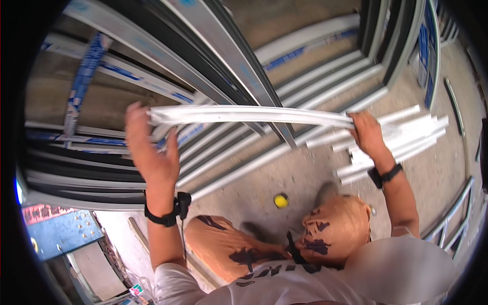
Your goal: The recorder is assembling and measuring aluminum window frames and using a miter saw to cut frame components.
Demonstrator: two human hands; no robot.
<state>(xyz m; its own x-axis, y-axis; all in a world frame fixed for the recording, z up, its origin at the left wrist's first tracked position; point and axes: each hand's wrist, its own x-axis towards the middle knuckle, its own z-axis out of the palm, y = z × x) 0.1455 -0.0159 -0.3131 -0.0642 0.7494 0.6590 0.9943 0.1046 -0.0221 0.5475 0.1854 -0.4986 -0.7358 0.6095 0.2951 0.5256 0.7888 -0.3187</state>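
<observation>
A long white profile strip (244,114) lies crosswise in front of me, raised above the floor. My right hand (367,133) is closed round its right end. At the other end my left hand (152,147) is open, thumb and fingers spread apart around the strip's tip. Motion blurs those fingers, and I cannot tell whether they touch the strip. Beyond and below my right hand, a loose pile of white strips (401,142) rests on the floor.
Large window frames (305,81) with white and dark bars lean and stack ahead and to the left. A yellow round object (280,200) sits on the concrete floor by my knees. A blue-topped bench (63,231) stands at lower left, and a metal ladder-like frame (455,213) at right.
</observation>
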